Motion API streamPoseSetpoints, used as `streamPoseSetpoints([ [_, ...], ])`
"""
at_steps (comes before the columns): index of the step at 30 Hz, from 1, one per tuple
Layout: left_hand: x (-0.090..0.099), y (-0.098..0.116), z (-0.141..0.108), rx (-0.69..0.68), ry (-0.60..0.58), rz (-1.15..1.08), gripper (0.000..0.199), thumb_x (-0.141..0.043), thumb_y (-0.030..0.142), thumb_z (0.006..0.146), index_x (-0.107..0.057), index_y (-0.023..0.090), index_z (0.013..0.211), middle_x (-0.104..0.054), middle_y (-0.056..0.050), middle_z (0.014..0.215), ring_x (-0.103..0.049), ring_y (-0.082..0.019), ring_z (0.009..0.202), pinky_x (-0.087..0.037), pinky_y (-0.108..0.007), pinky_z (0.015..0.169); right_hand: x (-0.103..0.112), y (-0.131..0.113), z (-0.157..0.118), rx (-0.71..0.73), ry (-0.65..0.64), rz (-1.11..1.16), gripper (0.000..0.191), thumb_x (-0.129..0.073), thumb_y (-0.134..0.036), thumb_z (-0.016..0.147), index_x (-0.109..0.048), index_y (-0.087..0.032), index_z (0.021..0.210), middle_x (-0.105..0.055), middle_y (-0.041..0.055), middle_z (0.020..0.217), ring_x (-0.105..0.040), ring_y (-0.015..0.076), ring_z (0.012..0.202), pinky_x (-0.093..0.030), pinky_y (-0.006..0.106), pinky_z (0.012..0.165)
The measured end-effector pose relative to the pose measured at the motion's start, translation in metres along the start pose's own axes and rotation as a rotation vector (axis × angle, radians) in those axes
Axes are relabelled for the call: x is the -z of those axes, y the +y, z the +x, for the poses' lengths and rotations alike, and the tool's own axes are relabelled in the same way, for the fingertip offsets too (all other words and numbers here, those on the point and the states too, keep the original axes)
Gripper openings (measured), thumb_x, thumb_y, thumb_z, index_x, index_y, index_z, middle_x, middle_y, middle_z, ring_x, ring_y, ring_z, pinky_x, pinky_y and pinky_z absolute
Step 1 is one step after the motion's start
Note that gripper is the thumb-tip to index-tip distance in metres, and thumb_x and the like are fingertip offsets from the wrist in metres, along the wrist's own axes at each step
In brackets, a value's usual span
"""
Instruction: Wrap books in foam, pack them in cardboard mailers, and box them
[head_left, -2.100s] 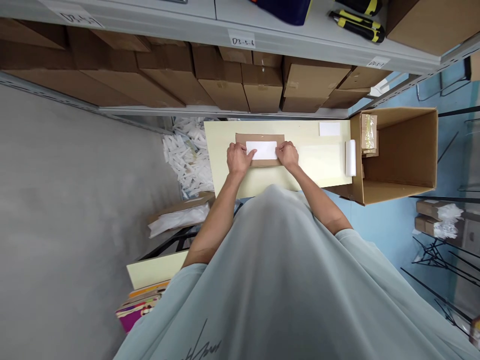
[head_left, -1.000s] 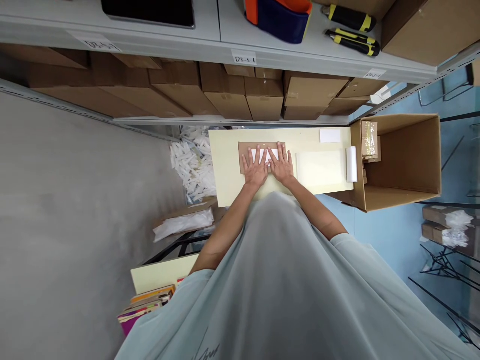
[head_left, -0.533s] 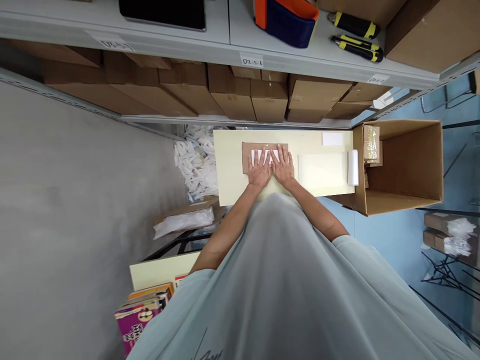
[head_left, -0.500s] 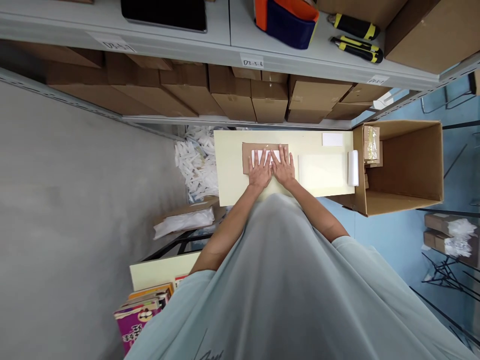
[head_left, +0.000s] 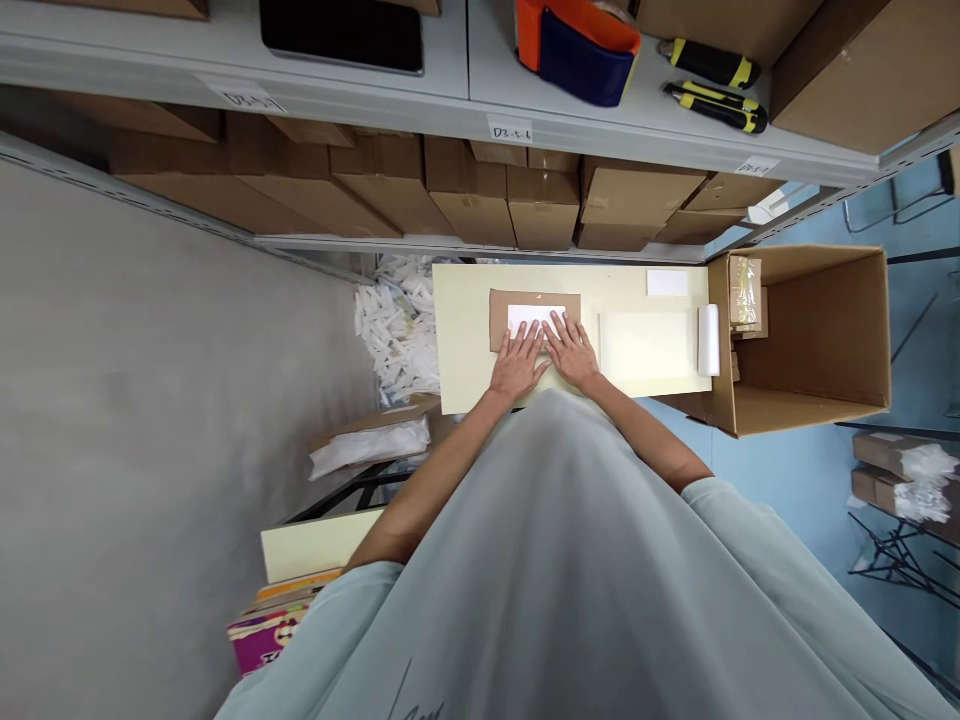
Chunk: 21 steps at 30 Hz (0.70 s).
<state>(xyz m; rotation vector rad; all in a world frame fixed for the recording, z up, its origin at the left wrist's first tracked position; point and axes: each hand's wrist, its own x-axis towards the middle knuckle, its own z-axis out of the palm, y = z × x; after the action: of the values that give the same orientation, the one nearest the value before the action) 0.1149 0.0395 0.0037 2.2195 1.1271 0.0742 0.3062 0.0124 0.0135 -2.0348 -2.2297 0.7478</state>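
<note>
A flat brown cardboard package [head_left: 498, 322] lies on the pale yellow board [head_left: 461, 370], with a white label [head_left: 529, 314] on its upper face. My left hand [head_left: 517, 362] rests flat with spread fingers on the lower left part of the label and package. Beside it, my right hand [head_left: 571, 355] lies flat too, its fingertips on the label's right side. Neither hand grips anything. The fingers cover the label's lower part. To the right on the board are a white sheet stack [head_left: 646, 350], a small white label [head_left: 667, 283] and a white paper roll [head_left: 708, 340].
A large open cardboard box [head_left: 817, 330] with small taped boxes [head_left: 745, 290] stands at the board's right end. Above runs a metal shelf [head_left: 442, 95] holding a phone [head_left: 341, 35], a tape dispenser [head_left: 581, 50] and box cutters [head_left: 716, 105]. Paper scraps [head_left: 401, 340] heap at the left.
Both hands have slid down toward my body across the package, uncovering more of the white label. The package has stayed in place on the board; the view has shifted slightly.
</note>
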Motion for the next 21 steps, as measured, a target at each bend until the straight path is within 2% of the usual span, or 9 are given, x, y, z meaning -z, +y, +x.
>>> streamPoseSetpoints([
  [4, 0.006, -0.013, -0.006, 0.068, 0.025, 0.029, 0.081, -0.036, 0.052, 0.115, -0.024, 0.013, 0.184, -0.02, -0.014, 0.19, -0.012, -0.034, 0.18, 0.001, -0.06, 0.146, 0.004, 0.016, -0.009, 0.052, -0.024, -0.037, 0.068, -0.031, -0.04, 0.119, -0.031, -0.016, 0.183, -0.021, 0.007, 0.191, -0.013, 0.0317, 0.18, -0.008, 0.057, 0.147],
  [7, 0.015, -0.028, -0.01, 0.168, 0.048, 0.078, 0.083, -0.033, 0.051, 0.115, -0.022, 0.004, 0.183, -0.015, -0.018, 0.191, -0.009, -0.035, 0.18, 0.004, -0.061, 0.145, 0.007, 0.03, -0.014, 0.04, -0.035, -0.06, 0.073, -0.031, -0.042, 0.119, -0.026, -0.008, 0.183, -0.02, 0.0116, 0.191, -0.014, 0.0345, 0.18, -0.007, 0.06, 0.147],
  [9, 0.016, -0.03, -0.009, 0.194, 0.057, 0.106, 0.084, -0.032, 0.05, 0.115, -0.023, -0.001, 0.181, -0.014, -0.02, 0.191, -0.007, -0.037, 0.18, 0.006, -0.061, 0.145, 0.006, 0.031, -0.013, 0.041, -0.033, -0.074, 0.075, -0.031, -0.043, 0.119, -0.022, -0.003, 0.183, -0.018, 0.0154, 0.191, -0.013, 0.0359, 0.18, -0.007, 0.06, 0.147],
  [11, 0.013, -0.023, -0.006, 0.175, 0.055, 0.12, 0.083, -0.032, 0.049, 0.115, -0.024, -0.002, 0.18, -0.015, -0.021, 0.19, -0.007, -0.037, 0.18, 0.005, -0.06, 0.145, 0.002, 0.024, -0.009, 0.088, -0.039, -0.076, 0.077, -0.032, -0.043, 0.119, -0.019, -0.002, 0.183, -0.016, 0.0175, 0.191, -0.012, 0.0364, 0.18, -0.007, 0.061, 0.147],
  [15, 0.004, -0.008, 0.0, 0.046, 0.0, 0.105, 0.075, -0.03, 0.039, 0.115, -0.028, 0.004, 0.181, -0.018, -0.016, 0.191, -0.01, -0.033, 0.18, 0.001, -0.059, 0.146, -0.007, 0.008, -0.002, 0.216, -0.087, -0.06, 0.077, -0.033, -0.042, 0.118, -0.016, -0.007, 0.184, -0.017, 0.0164, 0.191, -0.012, 0.0357, 0.18, -0.01, 0.062, 0.147],
  [17, 0.005, -0.011, -0.002, 0.011, -0.015, 0.102, 0.074, -0.03, 0.037, 0.114, -0.028, 0.005, 0.181, -0.018, -0.016, 0.191, -0.012, -0.032, 0.18, 0.0, -0.058, 0.146, -0.008, 0.008, -0.004, 0.228, -0.098, -0.058, 0.076, -0.033, -0.041, 0.118, -0.019, -0.006, 0.184, -0.017, 0.0163, 0.191, -0.012, 0.0349, 0.18, -0.01, 0.06, 0.147],
  [21, 0.017, -0.031, -0.009, 0.053, 0.017, 0.113, 0.077, -0.033, 0.039, 0.114, -0.026, 0.001, 0.181, -0.019, -0.02, 0.19, -0.015, -0.035, 0.179, 0.0, -0.061, 0.145, -0.002, 0.022, -0.011, 0.18, -0.092, -0.036, 0.075, -0.034, -0.041, 0.118, -0.022, -0.005, 0.183, -0.018, 0.0173, 0.191, -0.015, 0.0347, 0.18, -0.01, 0.059, 0.147],
])
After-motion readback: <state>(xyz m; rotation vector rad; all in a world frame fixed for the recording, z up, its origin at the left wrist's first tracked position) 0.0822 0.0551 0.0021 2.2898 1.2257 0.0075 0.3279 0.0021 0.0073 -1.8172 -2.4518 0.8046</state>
